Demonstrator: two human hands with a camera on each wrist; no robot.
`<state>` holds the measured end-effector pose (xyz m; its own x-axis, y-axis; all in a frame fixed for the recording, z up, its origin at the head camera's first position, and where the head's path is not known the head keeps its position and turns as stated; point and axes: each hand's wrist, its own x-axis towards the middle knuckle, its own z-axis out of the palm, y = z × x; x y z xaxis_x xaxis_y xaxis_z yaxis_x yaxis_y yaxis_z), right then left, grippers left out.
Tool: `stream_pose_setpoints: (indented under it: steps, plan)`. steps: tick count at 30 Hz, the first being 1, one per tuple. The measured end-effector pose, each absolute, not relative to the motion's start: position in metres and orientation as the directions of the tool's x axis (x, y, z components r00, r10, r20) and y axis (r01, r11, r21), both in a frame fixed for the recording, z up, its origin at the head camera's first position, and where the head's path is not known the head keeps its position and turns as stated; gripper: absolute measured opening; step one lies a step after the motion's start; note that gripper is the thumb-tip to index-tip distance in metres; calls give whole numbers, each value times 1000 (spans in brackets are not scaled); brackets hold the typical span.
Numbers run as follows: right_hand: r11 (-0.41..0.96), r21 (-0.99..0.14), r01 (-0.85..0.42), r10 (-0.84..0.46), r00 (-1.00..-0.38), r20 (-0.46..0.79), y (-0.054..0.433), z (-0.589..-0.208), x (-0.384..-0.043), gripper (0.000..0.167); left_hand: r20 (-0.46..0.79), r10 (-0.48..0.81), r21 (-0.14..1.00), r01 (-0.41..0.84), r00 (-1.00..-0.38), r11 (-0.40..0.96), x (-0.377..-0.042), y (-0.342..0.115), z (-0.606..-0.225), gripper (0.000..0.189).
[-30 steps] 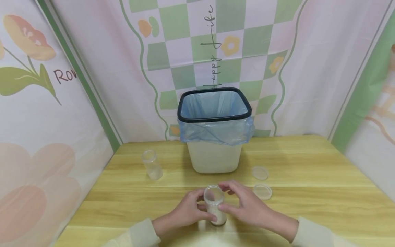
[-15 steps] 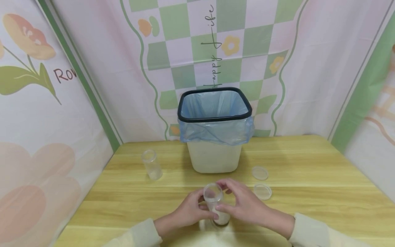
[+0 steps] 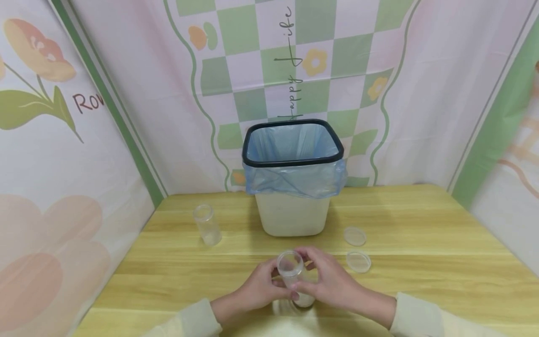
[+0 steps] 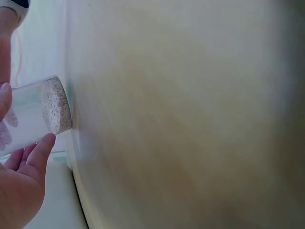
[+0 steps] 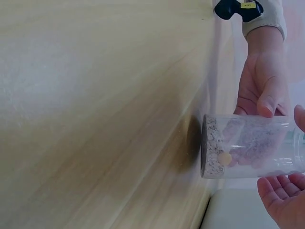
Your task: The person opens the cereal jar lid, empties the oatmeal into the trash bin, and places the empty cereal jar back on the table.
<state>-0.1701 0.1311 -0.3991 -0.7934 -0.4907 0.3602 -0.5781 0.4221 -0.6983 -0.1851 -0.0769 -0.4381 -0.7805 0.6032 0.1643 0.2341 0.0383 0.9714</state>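
Between both hands is a clear cylindrical plastic jar (image 3: 290,266) without a lid, leaning with its mouth to the left. Pale, flaky material (image 5: 213,145) lies in its bottom, with a small round yellowish piece (image 5: 224,158) showing through the wall. My left hand (image 3: 266,286) grips the jar from the left, fingers on the far side and thumb in front. My right hand (image 3: 330,281) holds it from the right, thumb across the front and fingers behind the upper part. In the right wrist view, a dark shadow lies by the jar's base on the wooden table (image 3: 168,281).
A white bin (image 3: 293,215) with a black rim and blue liner stands behind the hands. Another clear jar (image 3: 207,224) stands at left with a little whitish content. Two clear round lids (image 3: 355,236) lie at right. A printed curtain (image 3: 168,93) hangs behind the table.
The jar's base has swung to the right, so it leans more, its mouth slightly left. My right hand has shifted a little left, its thumb further across the jar.
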Motion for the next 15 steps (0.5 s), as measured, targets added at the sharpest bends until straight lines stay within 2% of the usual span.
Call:
stream_pose_setpoints:
  steps: [15]
  plan:
    - [429,-748,-507,-433,-842,322,128,-404,-166,64,146,588,974,220,-795,57,-183,-75,-438,68]
